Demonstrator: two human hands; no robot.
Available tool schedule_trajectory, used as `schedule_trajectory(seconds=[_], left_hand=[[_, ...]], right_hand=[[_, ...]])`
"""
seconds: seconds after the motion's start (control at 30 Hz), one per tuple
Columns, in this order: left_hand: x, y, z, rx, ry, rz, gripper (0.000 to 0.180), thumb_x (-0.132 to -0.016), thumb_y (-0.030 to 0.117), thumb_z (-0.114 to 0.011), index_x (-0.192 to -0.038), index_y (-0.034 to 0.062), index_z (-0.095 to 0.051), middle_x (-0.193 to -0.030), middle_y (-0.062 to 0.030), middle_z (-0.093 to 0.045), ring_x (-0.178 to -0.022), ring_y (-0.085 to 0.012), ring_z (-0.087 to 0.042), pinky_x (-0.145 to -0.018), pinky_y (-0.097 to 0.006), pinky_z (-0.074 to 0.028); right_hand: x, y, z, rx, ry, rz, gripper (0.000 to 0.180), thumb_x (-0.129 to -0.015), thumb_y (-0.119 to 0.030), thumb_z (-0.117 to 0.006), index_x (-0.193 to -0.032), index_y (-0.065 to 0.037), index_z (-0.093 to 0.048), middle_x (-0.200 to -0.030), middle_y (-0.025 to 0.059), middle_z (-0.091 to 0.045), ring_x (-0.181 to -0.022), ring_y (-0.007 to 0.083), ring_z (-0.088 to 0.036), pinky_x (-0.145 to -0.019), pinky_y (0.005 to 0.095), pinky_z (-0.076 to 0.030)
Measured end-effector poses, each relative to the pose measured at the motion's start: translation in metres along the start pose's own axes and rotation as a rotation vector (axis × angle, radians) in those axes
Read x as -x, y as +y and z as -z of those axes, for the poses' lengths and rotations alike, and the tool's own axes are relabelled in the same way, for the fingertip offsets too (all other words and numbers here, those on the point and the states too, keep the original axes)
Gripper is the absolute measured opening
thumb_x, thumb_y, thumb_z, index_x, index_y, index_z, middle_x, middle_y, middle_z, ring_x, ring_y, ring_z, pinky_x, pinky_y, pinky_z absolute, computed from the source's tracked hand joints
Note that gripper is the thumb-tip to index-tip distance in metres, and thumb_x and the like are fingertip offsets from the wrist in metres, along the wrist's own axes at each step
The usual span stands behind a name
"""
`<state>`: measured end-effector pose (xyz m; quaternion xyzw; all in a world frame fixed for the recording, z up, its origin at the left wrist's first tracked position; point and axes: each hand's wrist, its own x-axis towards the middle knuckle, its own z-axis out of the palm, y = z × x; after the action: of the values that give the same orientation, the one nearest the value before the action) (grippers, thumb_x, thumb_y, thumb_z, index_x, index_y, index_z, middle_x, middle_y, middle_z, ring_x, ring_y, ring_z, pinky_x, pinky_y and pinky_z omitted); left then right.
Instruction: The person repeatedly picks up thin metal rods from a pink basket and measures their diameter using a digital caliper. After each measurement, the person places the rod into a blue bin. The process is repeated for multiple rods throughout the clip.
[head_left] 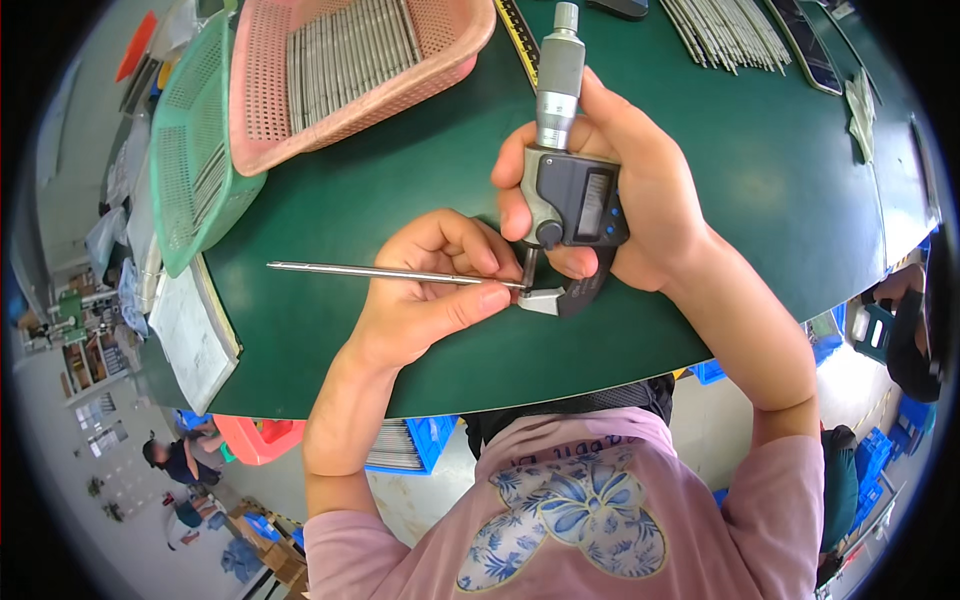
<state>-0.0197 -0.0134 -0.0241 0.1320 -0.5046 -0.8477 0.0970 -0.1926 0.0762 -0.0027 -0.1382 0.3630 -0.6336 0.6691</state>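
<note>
Between the thumb and fingers of my left hand (430, 275) is a thin metal rod (385, 272), pointing out to the left. Its right end sits at the measuring gap of a digital micrometer (560, 195). My right hand (645, 180) is wrapped round the micrometer's frame, which has a grey thimble at the top and a small display with blue buttons. The rod's tip appears to lie between the spindle and the anvil; whether both faces touch it is too small to tell.
A pink basket (375, 100) of metal rods stands at the upper left, beside a green basket (180, 150). More thin rods (725, 35) lie at the upper right near a phone (808, 45). A paper pad (190, 335) rests at the table's left edge; a yellow ruler (517, 35) lies behind.
</note>
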Motion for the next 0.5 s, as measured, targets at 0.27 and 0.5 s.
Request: schedule_trajectory(seconds=[0.27,0.5], left_hand=[[-0.0021,0.0006,0.0022,0.001,-0.043,0.012,0.022,-0.072,-0.006,-0.063,-0.086,0.0018,-0.048,-0.090,-0.0098,-0.056,-0.083,-0.0145,-0.057,-0.074,-0.026,-0.047],[0.0001,-0.0026,0.0015,-0.003,-0.045,0.001,0.022,-0.073,-0.003,-0.064,-0.088,0.0017,-0.049,-0.090,-0.0091,-0.056,-0.083,-0.0142,-0.057,-0.074,-0.027,-0.047]], right_hand=[[0.0018,-0.0002,0.0007,-0.019,-0.017,0.003,0.065,-0.086,-0.056,-0.025,-0.080,0.002,-0.054,-0.063,0.0162,-0.057,-0.037,0.0148,-0.044,-0.031,0.0213,-0.035],[0.0043,-0.0007,-0.0046,0.144,0.003,0.050,0.064,-0.084,-0.058,-0.030,-0.078,0.001,-0.055,-0.062,0.0147,-0.057,-0.037,0.0136,-0.044,-0.030,0.0213,-0.034]])
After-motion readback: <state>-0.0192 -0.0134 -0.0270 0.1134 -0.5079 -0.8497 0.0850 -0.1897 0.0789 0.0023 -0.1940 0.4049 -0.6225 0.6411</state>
